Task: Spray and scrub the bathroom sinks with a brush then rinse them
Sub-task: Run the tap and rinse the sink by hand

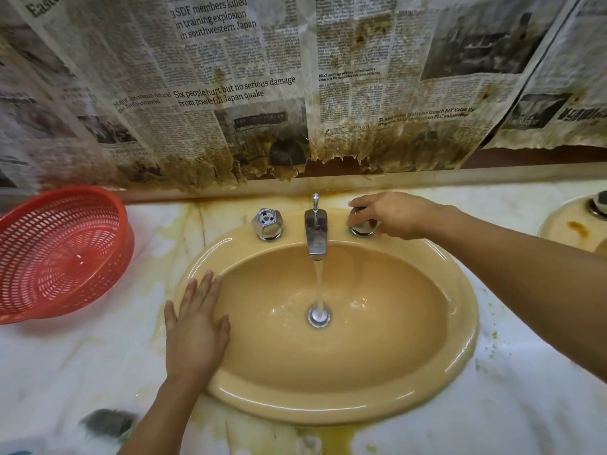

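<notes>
The right hand (391, 215) reaches forward with its fingers curled over the right tap handle (361, 228), gripping it from above; the left hand (197, 323) lies flat and open, fingers straight and together, pressed on the near-left rim of the sink (460, 323) with its fingertips over the bowl's inner edge; it holds nothing. Between the two hands a stream of water (318, 280) falls from the spout (316, 234) straight onto the drain (318, 316); the left tap handle (267, 224), just beyond the left hand, is untouched.

This looks like the rinse, or a wetting of the bowl; either way the water lands only at the centre, so the side walls under the left hand and below the right forearm would need water swept onto them by palm or cupped hand. The handle is best turned gently; a harder flow would likely splash over the rim onto the stained counter (525, 405).

A red basket (59, 254) stands well to the left of the left hand; a second sink (571, 228) shows beyond the right forearm, and by the task it awaits the same treatment; stained newspaper (230, 77) covers the wall past both hands.
</notes>
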The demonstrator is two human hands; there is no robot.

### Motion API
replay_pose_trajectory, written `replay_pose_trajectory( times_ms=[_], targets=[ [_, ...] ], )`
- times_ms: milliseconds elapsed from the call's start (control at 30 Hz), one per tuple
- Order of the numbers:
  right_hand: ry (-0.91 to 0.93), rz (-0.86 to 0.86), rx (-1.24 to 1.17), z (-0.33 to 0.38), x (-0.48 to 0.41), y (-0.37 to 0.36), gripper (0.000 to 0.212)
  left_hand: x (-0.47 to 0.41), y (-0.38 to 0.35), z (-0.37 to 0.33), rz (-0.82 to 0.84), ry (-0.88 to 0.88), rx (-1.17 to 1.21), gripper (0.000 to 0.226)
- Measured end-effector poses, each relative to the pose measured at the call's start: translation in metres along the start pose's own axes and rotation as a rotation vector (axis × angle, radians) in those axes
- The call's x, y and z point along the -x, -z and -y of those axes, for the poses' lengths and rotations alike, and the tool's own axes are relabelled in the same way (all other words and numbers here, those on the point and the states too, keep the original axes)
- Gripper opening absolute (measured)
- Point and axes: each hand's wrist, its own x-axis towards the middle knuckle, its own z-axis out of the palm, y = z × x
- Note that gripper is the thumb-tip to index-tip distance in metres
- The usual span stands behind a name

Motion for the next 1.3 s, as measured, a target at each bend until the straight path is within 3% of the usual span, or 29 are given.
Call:
replay_pose_trajectory(
  times_ms=[167, 267, 367, 500, 767, 933, 1067, 1167, 1300],
  targets=[
    [-0.032, -0.023, 0.015, 0.001, -0.012, -0.003, 0.054, 0.0, -0.001, -0.001, 0.001, 0.021, -0.006, 0.084],
    [-0.161, -0.03, -0.048, 0.0, -0.016, -0.007, 0.055, -0.001, 0.0, -0.001, 0.001, 0.023, -0.008, 0.084],
    [-0.298, -0.064, -0.087, 0.01, -0.019, -0.014, 0.039, 0.0, -0.002, 0.0, -0.008, 0.019, -0.001, 0.083],
    [-0.507, -0.209, -0.195, 0.029, -0.023, -0.027, 0.043, 0.0, -0.002, 0.0, -0.022, 0.023, 0.014, 0.082],
    [-0.775, -0.317, -0.352, 0.058, -0.031, -0.032, 0.043, 0.002, 0.0, 0.0, -0.025, 0.027, 0.024, 0.079],
    [-0.684, -0.433, -0.781, 0.09, 0.015, -0.058, 0.066, 0.02, 0.004, -0.012, 0.022, 0.124, 0.066, 0.075],
    [-0.599, -0.443, -1.035, 0.141, 0.088, -0.091, 0.068, 0.056, 0.009, -0.024, 0.102, 0.212, 0.157, 0.071],
    [-0.576, -0.461, -1.1, 0.181, 0.14, -0.109, 0.07, 0.096, 0.024, -0.041, 0.145, 0.18, 0.296, 0.068],
    [-0.407, -0.44, -0.99, 0.206, 0.183, -0.121, 0.074, 0.153, 0.05, -0.069, -0.03, 0.253, 0.512, 0.059]
  ],
)
